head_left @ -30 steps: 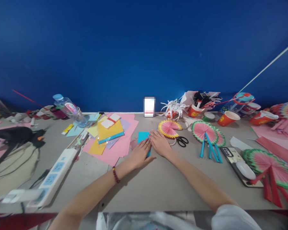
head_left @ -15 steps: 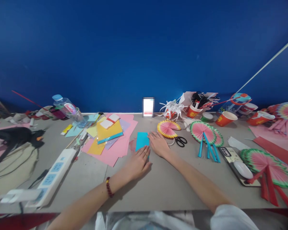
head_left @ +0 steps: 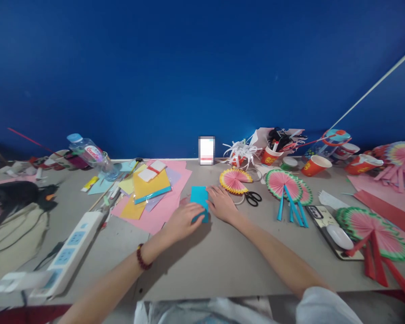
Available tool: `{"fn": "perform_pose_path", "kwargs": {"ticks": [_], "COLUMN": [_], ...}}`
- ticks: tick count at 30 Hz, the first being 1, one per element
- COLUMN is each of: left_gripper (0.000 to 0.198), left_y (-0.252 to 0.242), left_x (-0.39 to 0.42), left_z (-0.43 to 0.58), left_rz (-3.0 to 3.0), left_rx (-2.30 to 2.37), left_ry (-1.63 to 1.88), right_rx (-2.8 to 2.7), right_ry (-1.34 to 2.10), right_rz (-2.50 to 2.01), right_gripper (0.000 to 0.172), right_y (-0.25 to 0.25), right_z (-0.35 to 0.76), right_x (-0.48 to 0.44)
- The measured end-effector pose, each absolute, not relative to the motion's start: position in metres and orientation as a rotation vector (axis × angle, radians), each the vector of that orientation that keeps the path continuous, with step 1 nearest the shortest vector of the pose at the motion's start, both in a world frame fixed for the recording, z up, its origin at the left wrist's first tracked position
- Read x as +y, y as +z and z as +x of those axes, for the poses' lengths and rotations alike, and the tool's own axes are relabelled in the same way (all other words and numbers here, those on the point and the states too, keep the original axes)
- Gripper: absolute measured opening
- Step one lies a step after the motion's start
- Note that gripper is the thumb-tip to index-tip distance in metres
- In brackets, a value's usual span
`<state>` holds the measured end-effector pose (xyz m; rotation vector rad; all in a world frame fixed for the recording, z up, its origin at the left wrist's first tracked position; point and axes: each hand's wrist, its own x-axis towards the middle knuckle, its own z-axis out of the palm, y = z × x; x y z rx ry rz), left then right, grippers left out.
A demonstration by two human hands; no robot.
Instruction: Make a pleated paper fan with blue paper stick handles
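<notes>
I see a small blue sheet of folded paper (head_left: 199,196) lying flat on the grey table (head_left: 202,265), right in the middle, next to the pink sheets of the coloured paper pile (head_left: 155,193). I think this paper is very light and thin. It bends easily and could slide on the smooth table, so I would press it flat and pick it up by an edge or a corner.

The left hand (head_left: 182,221) rests on the near end of the blue paper. Its fingers curl down over the paper's edge, and I cannot tell if they pinch it or only press on it. The right hand (head_left: 222,204) lies open and flat, with its fingers touching the right side of the paper.

Just past the right hand sits a round pink and yellow paper fan (head_left: 234,180), and black scissors (head_left: 253,198) lie beside it. Further right are pink and green paper fans with blue stick handles (head_left: 288,189). On the left side lies a white power strip (head_left: 70,249), and a clear plastic water bottle (head_left: 92,155) lies near the blue wall (head_left: 202,67).
</notes>
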<state>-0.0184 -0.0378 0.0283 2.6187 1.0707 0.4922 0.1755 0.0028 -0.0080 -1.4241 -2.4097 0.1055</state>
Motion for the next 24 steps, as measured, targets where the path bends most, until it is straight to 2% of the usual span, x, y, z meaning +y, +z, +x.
{"fn": "perform_pose_path", "kwargs": {"ticks": [3, 5, 8, 24], "left_gripper": [0.036, 0.056, 0.068, 0.072], "left_y": [0.008, -0.006, -0.017, -0.013], "left_x": [-0.011, -0.004, -0.005, -0.009], "left_z": [-0.011, -0.007, -0.005, -0.005], "left_rz": [2.631, 2.663, 2.66, 2.634], "left_rx": [1.295, 1.35, 1.346, 1.368], "left_ry": [0.607, 0.575, 0.426, 0.323], "right_rx": [-2.411, -2.427, -2.439, -2.245], "right_ry": [0.118, 0.13, 0.164, 0.11], "right_rz": [-1.422, -1.412, -1.404, -1.533], "right_gripper": [0.047, 0.051, 0.055, 0.028], "right_y": [-0.006, -0.005, -0.005, 0.002], "right_z": [0.178, 0.18, 0.183, 0.173], "right_x": [0.001, 0.001, 0.002, 0.024]}}
